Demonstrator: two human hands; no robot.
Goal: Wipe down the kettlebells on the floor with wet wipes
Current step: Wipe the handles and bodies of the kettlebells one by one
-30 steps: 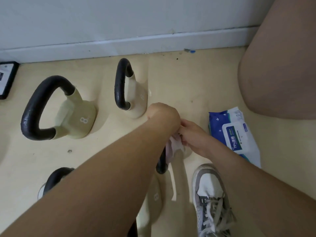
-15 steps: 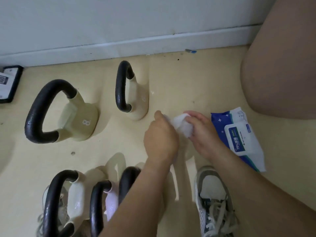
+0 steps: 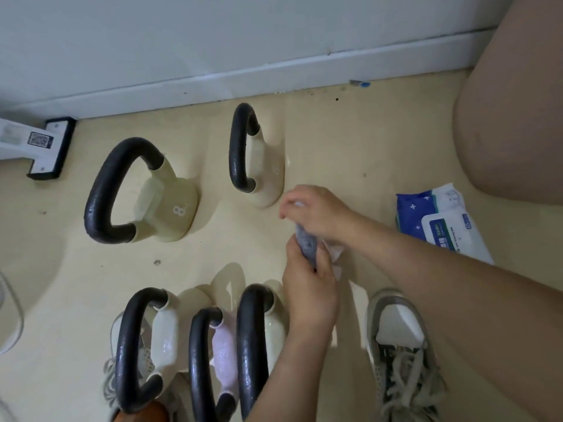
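A wet wipe (image 3: 306, 249), grey and soiled on its exposed side, is being gripped between both hands near the centre of the view. It is being pinched from above by the curled fingers of the right hand (image 3: 320, 214) and clasped from below by the left hand (image 3: 310, 290), with the thumb being pressed along it. On the floor (image 3: 350, 147), a kettlebell marked 8 (image 3: 166, 208) is being shown at ten o'clock of the hands. A taller cream kettlebell (image 3: 266, 178) is standing just beside them at eleven. At seven o'clock a close row is being formed by a near cream kettlebell (image 3: 166, 339), a pink kettlebell (image 3: 224, 357) and a wet-looking cream kettlebell (image 3: 272, 327) just beside the left wrist. A pack of wipes (image 3: 438, 220) is lying at three o'clock, with a laced shoe (image 3: 396, 336) at five.
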